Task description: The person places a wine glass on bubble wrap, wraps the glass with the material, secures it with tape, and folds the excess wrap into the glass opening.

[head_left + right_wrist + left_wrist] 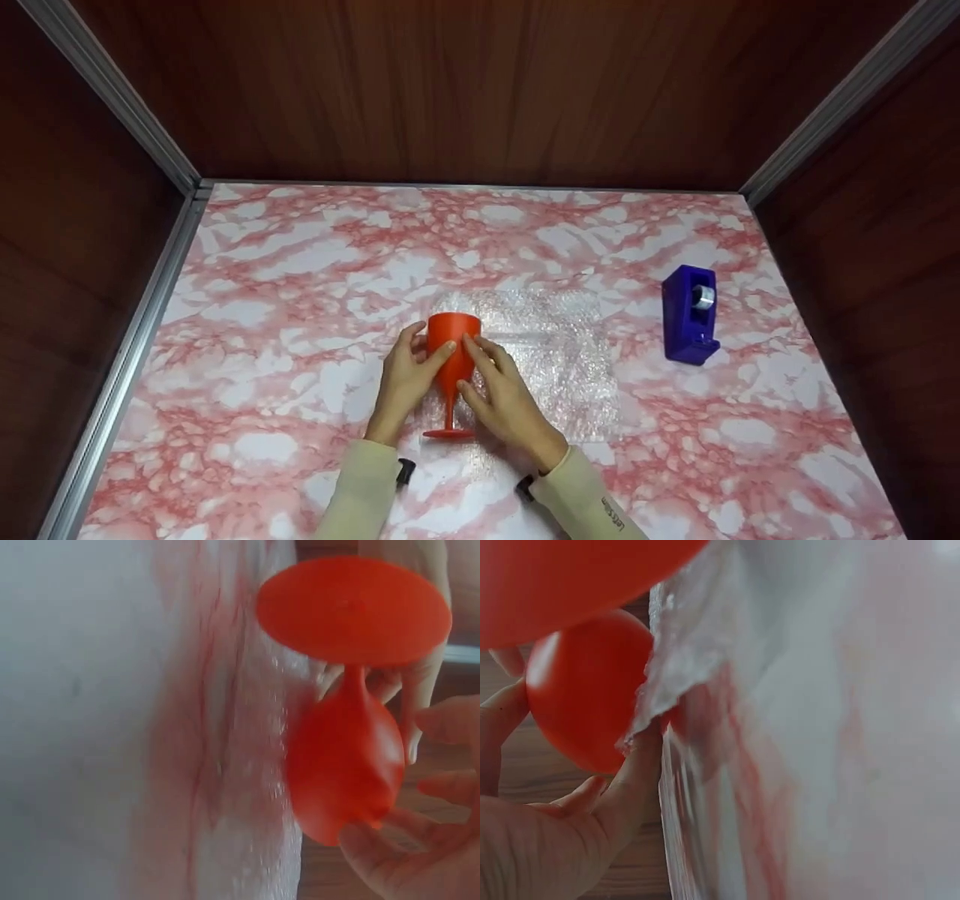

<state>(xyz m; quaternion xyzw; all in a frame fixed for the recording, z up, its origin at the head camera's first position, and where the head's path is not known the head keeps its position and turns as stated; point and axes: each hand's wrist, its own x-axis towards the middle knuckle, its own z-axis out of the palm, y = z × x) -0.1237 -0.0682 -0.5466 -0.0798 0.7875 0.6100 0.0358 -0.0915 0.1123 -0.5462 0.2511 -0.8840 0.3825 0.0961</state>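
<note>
An orange-red goblet [453, 356] lies lengthwise over a sheet of clear bubble wrap [555, 360], its rim away from me and its round foot [352, 611] toward me. My left hand [405, 379] grips the bowl from the left, thumb on top and fingers round the side. In the left wrist view, a crumpled edge of the wrap stands up against the bowl and one finger. From the right, my right hand [514, 405] touches the bowl with loosely spread fingers. The right wrist view shows a fingertip on the bowl, the thumb apart from it.
A dark blue tape dispenser [688, 319] with a roll of clear tape stands to the right on the pink-and-white marbled table [300, 300]. Dark wood panels [465, 90] with metal edge strips enclose the back and both sides.
</note>
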